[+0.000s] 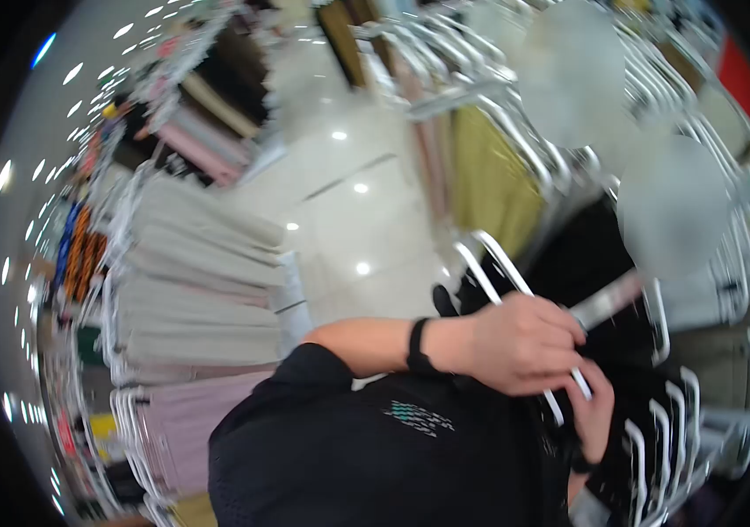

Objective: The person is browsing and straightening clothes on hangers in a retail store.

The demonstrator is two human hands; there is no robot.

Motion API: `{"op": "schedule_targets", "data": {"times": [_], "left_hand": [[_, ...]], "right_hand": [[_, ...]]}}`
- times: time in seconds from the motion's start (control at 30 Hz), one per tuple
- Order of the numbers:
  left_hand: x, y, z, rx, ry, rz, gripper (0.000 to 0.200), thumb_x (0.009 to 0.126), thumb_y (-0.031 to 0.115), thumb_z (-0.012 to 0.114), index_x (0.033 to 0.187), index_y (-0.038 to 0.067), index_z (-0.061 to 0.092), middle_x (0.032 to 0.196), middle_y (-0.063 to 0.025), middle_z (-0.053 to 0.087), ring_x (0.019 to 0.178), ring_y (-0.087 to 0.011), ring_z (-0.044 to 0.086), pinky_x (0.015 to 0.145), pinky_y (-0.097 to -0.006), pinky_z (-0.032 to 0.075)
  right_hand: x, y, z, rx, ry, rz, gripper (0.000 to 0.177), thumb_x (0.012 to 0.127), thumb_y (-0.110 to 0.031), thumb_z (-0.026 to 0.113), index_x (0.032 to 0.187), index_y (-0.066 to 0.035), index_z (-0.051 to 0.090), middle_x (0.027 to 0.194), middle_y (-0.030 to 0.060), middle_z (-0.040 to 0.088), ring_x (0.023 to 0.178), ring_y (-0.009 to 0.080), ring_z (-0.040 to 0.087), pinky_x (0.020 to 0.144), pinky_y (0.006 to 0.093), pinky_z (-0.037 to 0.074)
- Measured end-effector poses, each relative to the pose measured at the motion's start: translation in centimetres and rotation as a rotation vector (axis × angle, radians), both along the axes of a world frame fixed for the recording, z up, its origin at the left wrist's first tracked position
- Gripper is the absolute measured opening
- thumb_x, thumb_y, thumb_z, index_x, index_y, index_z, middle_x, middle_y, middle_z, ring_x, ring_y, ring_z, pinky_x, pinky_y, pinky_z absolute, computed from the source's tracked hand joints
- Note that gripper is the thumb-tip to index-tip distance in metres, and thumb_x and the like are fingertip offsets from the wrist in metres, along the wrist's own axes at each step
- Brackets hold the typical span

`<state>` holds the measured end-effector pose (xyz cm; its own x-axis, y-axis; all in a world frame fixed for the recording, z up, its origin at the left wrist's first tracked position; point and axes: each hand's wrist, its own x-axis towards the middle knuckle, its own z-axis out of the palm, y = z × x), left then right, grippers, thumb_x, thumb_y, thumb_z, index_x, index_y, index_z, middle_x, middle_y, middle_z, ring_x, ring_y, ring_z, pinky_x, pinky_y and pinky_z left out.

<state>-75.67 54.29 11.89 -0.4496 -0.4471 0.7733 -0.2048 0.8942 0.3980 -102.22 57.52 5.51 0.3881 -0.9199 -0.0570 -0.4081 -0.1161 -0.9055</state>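
Observation:
My left hand [515, 342], with a black band at the wrist, is closed around white hangers [505, 263]. Their bars run diagonally under its fingers and emerge on the lower right. Just below, my right hand [594, 408] has its fingers curled at the lower ends of these hangers, partly hidden behind my left hand. Black garments [581, 250] hang close beyond both hands. Beside the left fingertips, a blurred pale strip with a reddish end [608, 299] sticks out to the upper right.
Racks line both sides of a shiny tiled aisle [348, 228]. Pale grey trousers [199, 255] and lilac ones [199, 422] hang on the left. An olive-yellow garment [493, 180] hangs ahead. More white hangers [678, 430] and two translucent round shapes [673, 206] are on the right.

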Motion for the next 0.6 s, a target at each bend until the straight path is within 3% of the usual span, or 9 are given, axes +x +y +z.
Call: {"op": "schedule_targets", "data": {"times": [0.3,0.43,0.6], "left_hand": [[-0.7,-0.3,-0.9,0.025,0.051,0.011,0.010,0.077,0.006,0.078,0.085,0.004,0.074,0.063,-0.0032,0.061,0.083,-0.0274,0.076,0.061,-0.0332,0.058],[-0.7,-0.6,-0.8,0.035,0.042,-0.046,0.009,0.077,0.006,0.079,0.084,0.004,0.074,0.062,-0.0031,0.060,0.081,-0.0264,0.075,0.063,-0.0346,0.058],[-0.7,-0.9,-0.7,0.043,-0.009,-0.099,0.011,0.076,0.008,0.080,0.084,0.004,0.074,0.062,-0.0029,0.060,0.077,-0.0253,0.073,0.070,-0.0389,0.058]], "right_hand": [[-1.7,-1.0,-2.2,-0.122,-0.035,-0.158,0.026,0.092,-0.005,0.068,0.116,0.003,0.071,0.111,0.0152,0.072,0.100,0.0268,0.070,0.088,0.0335,0.052],[-2.1,-0.9,-2.5,-0.103,-0.059,-0.316,0.026,0.094,-0.008,0.070,0.118,0.003,0.071,0.112,0.0130,0.072,0.095,0.0207,0.068,0.084,0.0307,0.052],[-1.7,0.3,-1.3,-0.059,-0.064,-0.243,0.030,0.091,-0.005,0.072,0.120,0.002,0.070,0.108,0.0119,0.071,0.090,0.0208,0.066,0.082,0.0301,0.052]]}}
